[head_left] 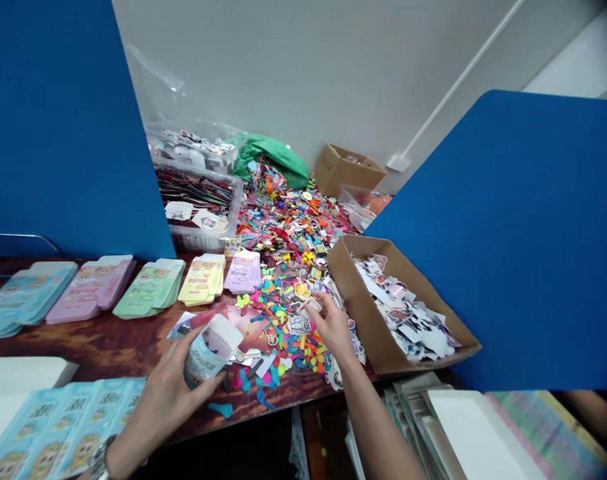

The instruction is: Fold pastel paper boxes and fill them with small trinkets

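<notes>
The left hand (pixel 166 393) curls its fingers (pixel 196 383) around an open pale-blue carton (pixel 208 353) beside a pile of colourful cut-outs (pixel 283 333), while the right hand (pixel 332 327) pinches a small piece (pixel 309 305) above that pile.

The left hand (pixel 170 393) reaches in from about 7 o'clock, its fingers curled and its thumb raised, with the left wrist (pixel 114 453) low in view. The right hand (pixel 330 327) comes from about 5 o'clock on a bare forearm (pixel 378 427), its fingers bunched and pointing toward 10 o'clock.
</notes>
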Available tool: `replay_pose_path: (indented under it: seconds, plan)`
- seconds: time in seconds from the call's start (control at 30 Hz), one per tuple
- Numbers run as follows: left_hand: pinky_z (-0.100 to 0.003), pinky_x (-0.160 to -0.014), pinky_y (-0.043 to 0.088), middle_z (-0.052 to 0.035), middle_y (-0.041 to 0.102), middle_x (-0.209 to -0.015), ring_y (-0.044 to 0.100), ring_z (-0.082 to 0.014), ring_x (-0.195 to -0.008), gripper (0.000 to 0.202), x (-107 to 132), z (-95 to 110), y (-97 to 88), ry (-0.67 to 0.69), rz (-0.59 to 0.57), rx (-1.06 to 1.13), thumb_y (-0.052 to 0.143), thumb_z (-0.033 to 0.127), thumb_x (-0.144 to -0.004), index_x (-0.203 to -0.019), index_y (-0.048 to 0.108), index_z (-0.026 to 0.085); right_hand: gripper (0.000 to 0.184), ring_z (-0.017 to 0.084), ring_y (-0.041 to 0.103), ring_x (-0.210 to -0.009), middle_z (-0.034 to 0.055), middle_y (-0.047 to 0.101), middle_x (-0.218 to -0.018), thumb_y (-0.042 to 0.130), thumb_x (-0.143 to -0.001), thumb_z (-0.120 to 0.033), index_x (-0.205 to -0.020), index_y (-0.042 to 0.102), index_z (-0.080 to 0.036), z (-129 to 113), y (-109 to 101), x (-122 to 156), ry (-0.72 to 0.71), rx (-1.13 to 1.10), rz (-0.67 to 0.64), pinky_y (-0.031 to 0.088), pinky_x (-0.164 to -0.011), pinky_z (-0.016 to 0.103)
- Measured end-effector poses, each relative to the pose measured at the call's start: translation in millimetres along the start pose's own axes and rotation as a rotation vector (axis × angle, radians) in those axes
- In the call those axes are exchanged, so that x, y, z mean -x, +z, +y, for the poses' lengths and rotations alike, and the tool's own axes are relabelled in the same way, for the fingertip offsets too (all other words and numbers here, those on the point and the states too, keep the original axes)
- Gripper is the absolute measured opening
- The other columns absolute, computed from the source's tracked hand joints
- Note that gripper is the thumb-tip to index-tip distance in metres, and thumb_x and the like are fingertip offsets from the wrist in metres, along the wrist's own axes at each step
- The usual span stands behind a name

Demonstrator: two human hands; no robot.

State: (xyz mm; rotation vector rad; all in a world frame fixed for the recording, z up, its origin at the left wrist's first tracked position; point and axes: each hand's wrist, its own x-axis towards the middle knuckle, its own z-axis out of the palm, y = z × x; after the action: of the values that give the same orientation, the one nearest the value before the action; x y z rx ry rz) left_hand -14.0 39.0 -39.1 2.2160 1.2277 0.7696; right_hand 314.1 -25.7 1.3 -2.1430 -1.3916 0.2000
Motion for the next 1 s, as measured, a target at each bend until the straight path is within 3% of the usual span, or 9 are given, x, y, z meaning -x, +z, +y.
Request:
replay_pose_path:
  seconds: [0.13, 0.3, 0.5, 0.6, 0.7, 0.8, 0.9, 1.0]
  plan:
    - [-0.046, -0.096, 0.052, -0.0129, 0.058, -0.131, 0.061, -0.0325, -0.117, 0.071, -2, 11, 1.6, 0.059, 0.003, -0.006, 0.065, 0.052, -0.078, -0.136, 0.040, 0.021, 0.036, 0.016, 0.063, -0.073, 0.0017, 0.070, -0.084, 0.055, -0.089, -0.032, -0.122, 0.062, -0.019, -25, 21, -26, -0.111, 0.144, -0.295, 0.044, -0.067, 0.022]
    - [-0.043, -0.099, 0.051, -0.0124, 0.057, -0.134, 0.057, -0.0304, -0.122, 0.069, 0, 13, -0.8, 0.120, 0.011, -0.038, 0.064, 0.048, -0.081, -0.139, 0.037, 0.022, 0.031, 0.021, 0.065, -0.094, 0.0055, 0.071, -0.104, 0.062, -0.082, -0.024, -0.112, 0.068, -0.023, -34, 43, -42, -0.191, 0.265, -0.421, 0.044, -0.078, 0.026]
    - [-0.044, -0.098, 0.051, -0.0130, 0.059, -0.130, 0.058, -0.0313, -0.120, 0.070, 1, 11, 6.0, 0.089, -0.023, -0.059, 0.066, 0.045, -0.079, -0.138, 0.038, 0.021, 0.014, 0.021, 0.063, -0.089, 0.0085, 0.068, -0.096, 0.056, -0.085, -0.019, -0.086, 0.070, -0.019, -32, 50, -46, -0.194, 0.390, -0.422, 0.041, -0.071, 0.026]
    - [-0.045, -0.098, 0.050, -0.0137, 0.059, -0.128, 0.059, -0.0309, -0.118, 0.068, -3, 12, 9.7, 0.100, -0.023, -0.041, 0.065, 0.043, -0.080, -0.138, 0.037, 0.020, 0.016, 0.019, 0.061, -0.086, 0.0076, 0.064, -0.095, 0.054, -0.089, -0.023, -0.081, 0.067, -0.019, -36, 36, -43, -0.210, 0.386, -0.360, 0.038, -0.068, 0.025]
    - [-0.046, -0.098, 0.048, -0.0142, 0.058, -0.127, 0.057, -0.0315, -0.117, 0.068, -10, 13, 13.8, 0.108, 0.006, -0.052, 0.063, 0.041, -0.081, -0.140, 0.037, 0.019, 0.020, 0.017, 0.057, -0.078, 0.0032, 0.062, -0.082, 0.053, -0.093, -0.030, -0.078, 0.063, -0.020, -46, 14, -39, -0.242, 0.345, -0.309, 0.035, -0.065, 0.024]
    - [-0.046, -0.097, 0.048, -0.0140, 0.057, -0.126, 0.055, -0.0317, -0.116, 0.070, -16, 20, 18.7, 0.102, 0.018, -0.096, 0.061, 0.033, -0.080, -0.143, 0.035, 0.018, 0.026, 0.013, 0.051, -0.066, -0.0017, 0.055, -0.069, 0.053, -0.093, -0.031, -0.070, 0.058, -0.020, -65, -1, -32, -0.358, 0.157, -0.295, 0.033, -0.061, 0.023]
    - [-0.045, -0.093, 0.049, -0.0132, 0.057, -0.126, 0.054, -0.0317, -0.113, 0.073, -20, 30, 23.7, 0.099, 0.019, -0.141, 0.059, 0.027, -0.080, -0.146, 0.032, 0.019, 0.026, 0.013, 0.050, -0.064, -0.0029, 0.053, -0.066, 0.057, -0.090, -0.028, -0.066, 0.055, -0.020, -86, 3, -19, -0.507, -0.017, -0.322, 0.033, -0.060, 0.022]
    - [-0.042, -0.087, 0.050, -0.0117, 0.057, -0.123, 0.055, -0.0305, -0.107, 0.073, -20, 36, 27.8, 0.099, 0.006, -0.167, 0.058, 0.025, -0.080, -0.147, 0.032, 0.021, 0.012, 0.014, 0.055, -0.069, -0.0008, 0.058, -0.074, 0.060, -0.086, -0.017, -0.074, 0.060, -0.020, -101, 20, -4, -0.547, -0.004, -0.361, 0.037, -0.063, 0.022]
